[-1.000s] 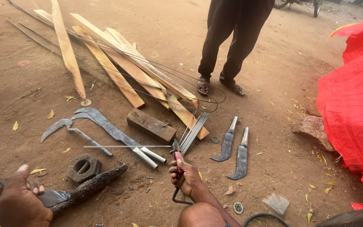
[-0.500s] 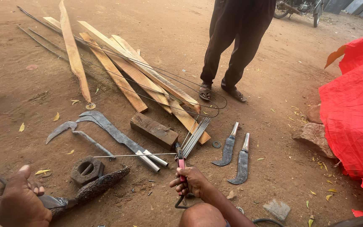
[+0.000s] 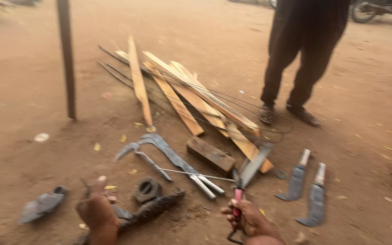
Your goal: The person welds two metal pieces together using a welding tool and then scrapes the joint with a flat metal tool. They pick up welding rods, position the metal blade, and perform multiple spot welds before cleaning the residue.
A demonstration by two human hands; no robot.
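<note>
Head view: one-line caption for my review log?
Right hand grips red-handled tool; left hand rests by dark rough bar on dirt.

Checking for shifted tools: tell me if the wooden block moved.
No. The wooden block lies as before, between the long curved blade and the planks; only the camera shifted.

2 billhook blades w/ pale handles (image 3: pixel 306 188) at 3 o'clock, approx 5 wood planks (image 3: pixel 184 97) at 12, 1 wood block (image 3: pixel 210 155) centre, 2 curved sickles (image 3: pixel 153 149), 1 person standing (image 3: pixel 307 54) at 1.
</note>
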